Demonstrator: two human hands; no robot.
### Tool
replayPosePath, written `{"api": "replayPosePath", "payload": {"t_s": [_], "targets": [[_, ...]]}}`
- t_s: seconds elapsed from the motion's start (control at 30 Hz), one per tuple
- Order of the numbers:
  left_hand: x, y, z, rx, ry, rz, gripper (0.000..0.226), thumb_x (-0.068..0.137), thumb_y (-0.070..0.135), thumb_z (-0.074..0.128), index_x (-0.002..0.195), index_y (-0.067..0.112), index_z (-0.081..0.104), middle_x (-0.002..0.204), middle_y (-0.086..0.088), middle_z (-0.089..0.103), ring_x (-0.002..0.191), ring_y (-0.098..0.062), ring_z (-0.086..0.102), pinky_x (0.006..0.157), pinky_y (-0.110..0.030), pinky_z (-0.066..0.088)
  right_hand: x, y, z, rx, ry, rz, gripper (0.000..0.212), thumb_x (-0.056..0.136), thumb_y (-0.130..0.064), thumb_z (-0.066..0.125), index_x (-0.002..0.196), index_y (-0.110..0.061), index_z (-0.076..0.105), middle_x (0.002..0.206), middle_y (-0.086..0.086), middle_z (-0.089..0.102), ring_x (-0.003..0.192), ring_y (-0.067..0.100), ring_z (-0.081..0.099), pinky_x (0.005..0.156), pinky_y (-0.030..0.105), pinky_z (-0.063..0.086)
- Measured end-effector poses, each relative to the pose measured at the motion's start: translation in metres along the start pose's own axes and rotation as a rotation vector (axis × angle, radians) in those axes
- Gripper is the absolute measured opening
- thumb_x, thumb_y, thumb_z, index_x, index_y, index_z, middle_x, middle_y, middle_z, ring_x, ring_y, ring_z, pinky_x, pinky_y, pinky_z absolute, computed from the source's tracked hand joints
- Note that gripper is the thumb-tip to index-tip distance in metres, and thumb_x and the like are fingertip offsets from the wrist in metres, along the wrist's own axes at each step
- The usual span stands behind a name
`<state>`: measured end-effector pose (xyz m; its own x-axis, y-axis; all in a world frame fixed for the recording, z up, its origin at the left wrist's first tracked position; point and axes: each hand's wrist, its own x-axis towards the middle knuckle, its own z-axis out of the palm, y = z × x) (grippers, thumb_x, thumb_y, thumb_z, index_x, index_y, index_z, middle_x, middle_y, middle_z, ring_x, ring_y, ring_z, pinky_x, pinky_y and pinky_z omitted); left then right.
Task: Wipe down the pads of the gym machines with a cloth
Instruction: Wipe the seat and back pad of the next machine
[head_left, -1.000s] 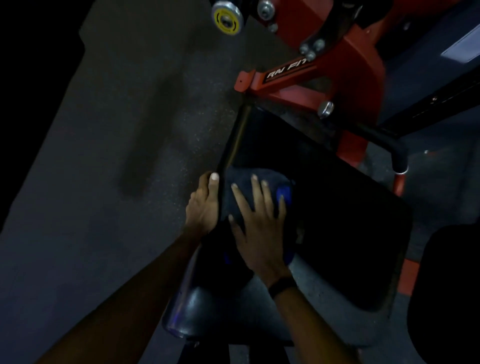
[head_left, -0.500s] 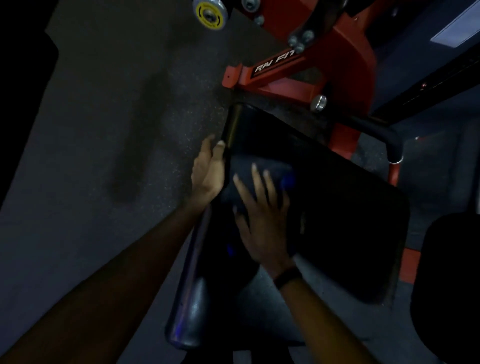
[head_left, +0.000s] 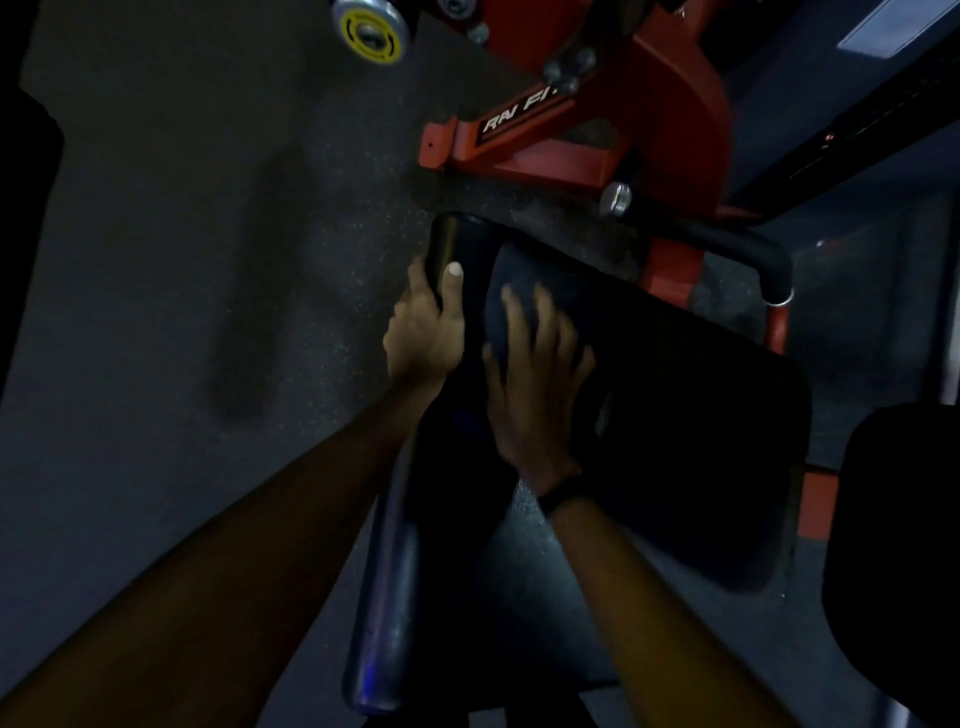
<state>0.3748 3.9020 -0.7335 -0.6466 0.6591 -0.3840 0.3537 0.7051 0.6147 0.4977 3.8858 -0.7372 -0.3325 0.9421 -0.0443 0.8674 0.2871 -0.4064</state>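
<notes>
Left hand (head_left: 423, 332) grips pad (head_left: 675, 415) edge, thumb over top. Right hand (head_left: 535, 384), fingers spread, presses dark cloth (head_left: 511, 275) on pad.

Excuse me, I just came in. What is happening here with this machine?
A person is wiping the black pad of a red gym machine. The right hand presses a dark blue cloth flat against the pad near its upper end, with the fingers spread. The left hand grips the pad's left edge, thumb on top, as if to steady it. The room is dim, so the cloth's edges are hard to see.
</notes>
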Motion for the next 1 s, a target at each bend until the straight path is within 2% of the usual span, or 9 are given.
{"api": "replayPosePath", "payload": {"t_s": [0.1,0.23,0.3,0.43,0.6,0.67,0.77,0.83,1.0], "targets": [[0.002,0.004,0.0,0.044,0.026,0.006,0.059,0.106,0.051,0.027,0.154,0.017,0.031,0.138,-0.019,0.055,0.124,-0.038,0.053,0.102,-0.046,0.039,-0.064,0.043,-0.01,-0.015,-0.084,-0.074,0.066,0.088,-0.052,0.041,0.151,-0.037,0.03,0.161,0.006,0.021,0.142,0.028,0.025,0.103,0.067,0.028],[0.002,0.007,0.001,0.117,0.09,0.143,0.062,0.105,0.05,0.028,0.156,0.015,0.027,0.151,-0.014,0.042,0.133,-0.035,0.046,0.105,-0.05,0.038,0.009,0.074,-0.013,0.051,0.067,0.556,0.086,0.079,-0.07,0.046,0.155,-0.037,0.026,0.161,0.017,0.02,0.147,0.039,0.019,0.11,0.066,0.019],[0.0,0.004,0.003,0.188,0.126,0.318,0.065,0.103,0.051,0.027,0.156,0.015,0.028,0.156,-0.014,0.036,0.139,-0.033,0.041,0.11,-0.052,0.036,0.061,0.064,-0.012,0.061,0.101,0.684,0.085,0.08,-0.066,0.046,0.156,-0.033,0.029,0.157,0.02,0.028,0.143,0.04,0.026,0.106,0.062,0.026],[0.003,-0.005,0.006,0.312,0.13,0.531,0.061,0.103,0.045,0.026,0.153,0.01,0.035,0.162,-0.016,0.028,0.147,-0.032,0.03,0.117,-0.052,0.028,0.057,0.018,0.001,-0.023,0.11,0.353,0.067,0.082,-0.051,0.046,0.144,-0.028,0.048,0.145,0.019,0.043,0.125,0.038,0.042,0.092,0.052,0.035],[0.003,-0.011,0.006,0.362,0.118,0.644,0.059,0.104,0.041,0.027,0.151,0.008,0.039,0.162,-0.015,0.028,0.151,-0.03,0.024,0.12,-0.053,0.023,-0.082,0.028,-0.013,0.045,-0.066,0.088,0.068,0.081,-0.044,0.057,0.146,-0.035,0.039,0.148,0.015,0.035,0.131,0.034,0.035,0.101,0.06,0.035],[0.004,-0.009,0.005,0.37,0.106,0.674,0.059,0.104,0.042,0.029,0.152,0.008,0.038,0.164,-0.014,0.025,0.152,-0.028,0.02,0.122,-0.052,0.019,-0.091,0.06,-0.016,0.013,-0.039,0.136,0.063,0.083,-0.046,0.056,0.143,-0.036,0.041,0.144,0.013,0.038,0.126,0.035,0.039,0.098,0.058,0.037],[0.01,-0.008,0.004,0.41,0.083,0.765,0.057,0.104,0.04,0.034,0.152,0.01,0.039,0.165,-0.013,0.022,0.154,-0.027,0.015,0.123,-0.052,0.015,-0.029,0.087,-0.017,0.011,0.089,0.52,0.06,0.084,-0.048,0.05,0.142,-0.034,0.043,0.148,0.016,0.038,0.129,0.039,0.039,0.098,0.055,0.033],[0.012,-0.01,0.005,0.436,0.081,0.801,0.055,0.104,0.038,0.035,0.152,0.012,0.04,0.165,-0.013,0.022,0.154,-0.029,0.014,0.123,-0.052,0.015,0.028,0.078,-0.016,0.035,0.125,0.642,0.061,0.085,-0.045,0.056,0.143,-0.031,0.046,0.152,0.018,0.035,0.134,0.04,0.035,0.099,0.054,0.03],[0.015,-0.013,0.008,0.47,0.089,0.826,0.05,0.105,0.033,0.032,0.151,0.014,0.043,0.164,-0.014,0.025,0.153,-0.031,0.017,0.122,-0.054,0.018,0.034,0.024,-0.004,0.025,0.091,0.357,0.06,0.084,-0.045,0.047,0.141,-0.027,0.05,0.148,0.019,0.04,0.129,0.035,0.037,0.096,0.055,0.032]]}}
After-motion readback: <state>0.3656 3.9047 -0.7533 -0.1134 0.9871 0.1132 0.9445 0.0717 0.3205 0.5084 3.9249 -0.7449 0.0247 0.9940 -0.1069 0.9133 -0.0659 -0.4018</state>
